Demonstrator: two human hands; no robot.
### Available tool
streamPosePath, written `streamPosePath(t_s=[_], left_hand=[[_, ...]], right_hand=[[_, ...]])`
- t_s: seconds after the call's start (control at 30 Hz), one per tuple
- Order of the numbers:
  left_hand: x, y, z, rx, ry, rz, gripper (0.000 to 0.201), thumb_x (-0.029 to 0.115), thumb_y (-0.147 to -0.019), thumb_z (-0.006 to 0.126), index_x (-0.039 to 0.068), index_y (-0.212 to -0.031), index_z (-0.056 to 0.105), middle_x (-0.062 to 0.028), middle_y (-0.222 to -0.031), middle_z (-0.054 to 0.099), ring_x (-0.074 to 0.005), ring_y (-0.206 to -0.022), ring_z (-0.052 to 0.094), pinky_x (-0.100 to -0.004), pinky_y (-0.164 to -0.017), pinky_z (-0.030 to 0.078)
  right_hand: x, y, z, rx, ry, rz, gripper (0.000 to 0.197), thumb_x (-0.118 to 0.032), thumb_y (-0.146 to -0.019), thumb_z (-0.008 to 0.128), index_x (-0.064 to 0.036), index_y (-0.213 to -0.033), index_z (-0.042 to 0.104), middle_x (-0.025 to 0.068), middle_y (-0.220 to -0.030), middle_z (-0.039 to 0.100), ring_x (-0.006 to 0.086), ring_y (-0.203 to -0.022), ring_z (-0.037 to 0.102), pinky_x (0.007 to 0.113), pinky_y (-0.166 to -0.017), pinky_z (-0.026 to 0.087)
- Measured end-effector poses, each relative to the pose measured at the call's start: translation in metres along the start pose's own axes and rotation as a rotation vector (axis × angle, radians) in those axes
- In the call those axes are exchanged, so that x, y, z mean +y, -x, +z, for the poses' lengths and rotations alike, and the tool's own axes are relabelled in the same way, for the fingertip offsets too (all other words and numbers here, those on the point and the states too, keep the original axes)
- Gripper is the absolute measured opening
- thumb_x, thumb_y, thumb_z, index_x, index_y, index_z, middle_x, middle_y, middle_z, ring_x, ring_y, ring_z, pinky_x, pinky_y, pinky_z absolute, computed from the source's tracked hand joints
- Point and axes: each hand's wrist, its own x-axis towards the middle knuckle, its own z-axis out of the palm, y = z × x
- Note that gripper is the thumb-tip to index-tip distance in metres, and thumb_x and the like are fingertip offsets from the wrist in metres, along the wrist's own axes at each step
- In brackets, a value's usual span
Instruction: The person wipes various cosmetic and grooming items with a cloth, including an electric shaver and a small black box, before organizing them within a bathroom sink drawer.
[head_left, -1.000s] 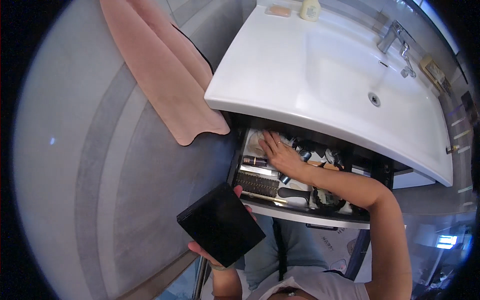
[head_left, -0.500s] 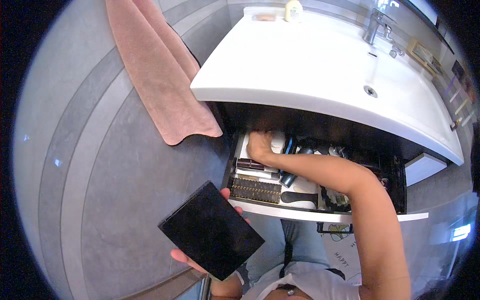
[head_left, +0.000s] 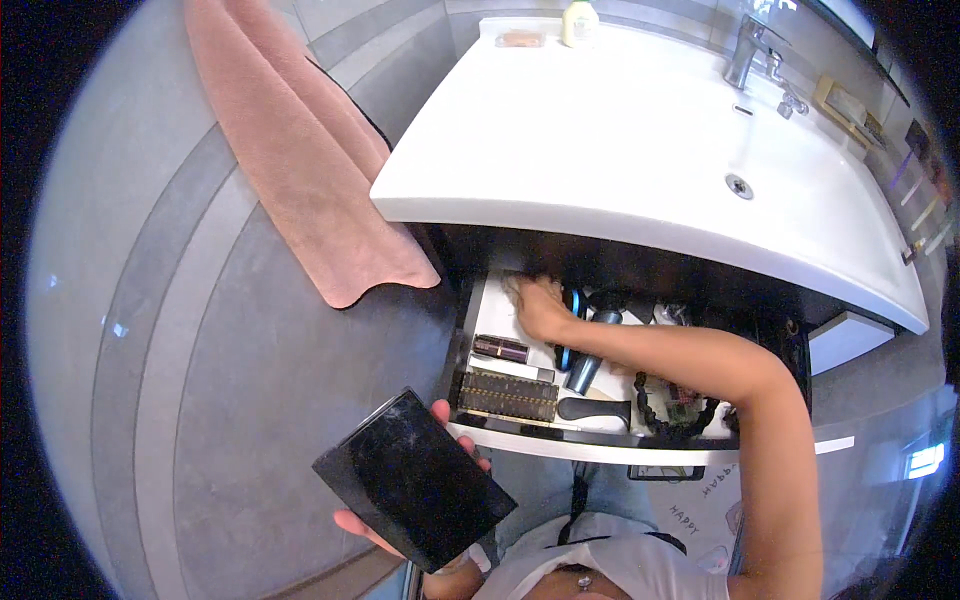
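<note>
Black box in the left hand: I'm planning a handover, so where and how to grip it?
Likely its lower-right edge in the picture, pinched from the right: the black box is broad and flat, and the left hand grips the adjoining edges, leaving that one free.

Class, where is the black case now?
In the head view, the case is lower left, in the left hand, near the left end of the drawer.

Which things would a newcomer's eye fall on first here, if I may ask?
Probably the white washbasin, filling the upper right, and the pink towel to its left. Below, the left hand holds a black case outside the open drawer, while the right hand is inside.
</note>
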Motion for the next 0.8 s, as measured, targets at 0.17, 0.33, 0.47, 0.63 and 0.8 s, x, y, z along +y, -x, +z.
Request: streamPosePath(t_s=[0.17,0.33,0.47,0.63,0.8], left_hand=[[0.003,-0.002,-0.001,-0.009,0.010,-0.027,0.114,0.074,-0.074,0.058,0.007,-0.150,0.005,-0.0305,-0.151,0.010,-0.0507,-0.124,0.040,-0.0649,-0.100,0.034],[0.006,-0.002,-0.001,0.001,0.050,-0.046,0.115,0.073,-0.074,0.059,0.006,-0.149,0.005,-0.0305,-0.151,0.010,-0.0509,-0.124,0.039,-0.0650,-0.101,0.032],[0.007,-0.005,0.000,-0.032,0.007,-0.052,0.115,0.071,-0.074,0.060,0.004,-0.149,0.005,-0.0310,-0.150,0.010,-0.0509,-0.124,0.039,-0.0649,-0.101,0.032],[0.005,-0.005,0.005,0.003,0.023,-0.061,0.115,0.072,-0.075,0.059,0.003,-0.149,0.005,-0.0322,-0.150,0.010,-0.0506,-0.124,0.040,-0.0645,-0.100,0.034],[0.015,-0.008,0.018,0.037,-0.118,-0.088,0.109,0.069,-0.076,0.060,0.003,-0.148,0.011,-0.0311,-0.145,0.024,-0.0467,-0.115,0.048,-0.0637,-0.091,0.043]], right_hand=[[0.008,0.006,-0.001,-0.138,0.012,-0.438,0.054,0.001,-0.077,0.049,-0.0047,-0.131,0.052,0.0217,-0.128,0.047,0.0392,-0.123,0.040,0.044,-0.106,0.031],[0.016,0.017,-0.022,-0.361,-0.184,-0.367,0.042,0.001,-0.077,0.050,-0.0044,-0.116,0.064,0.0172,-0.119,0.055,0.0334,-0.111,0.053,0.035,-0.096,0.042],[0.012,0.029,-0.036,-0.332,-0.214,-0.319,0.040,0.002,-0.076,0.049,-0.0017,-0.112,0.065,0.0211,-0.119,0.059,0.0338,-0.107,0.057,0.037,-0.094,0.044],[0.001,0.082,-0.083,-0.388,-0.045,-0.309,0.036,-0.001,-0.077,0.047,0.0015,-0.108,0.064,0.0217,-0.104,0.064,0.0323,-0.095,0.062,0.038,-0.085,0.048],[0.005,0.140,-0.144,-0.500,-0.250,-0.440,0.037,0.002,-0.076,0.045,0.0014,-0.110,0.062,0.0133,-0.099,0.066,0.0203,-0.093,0.060,0.035,-0.085,0.046]])
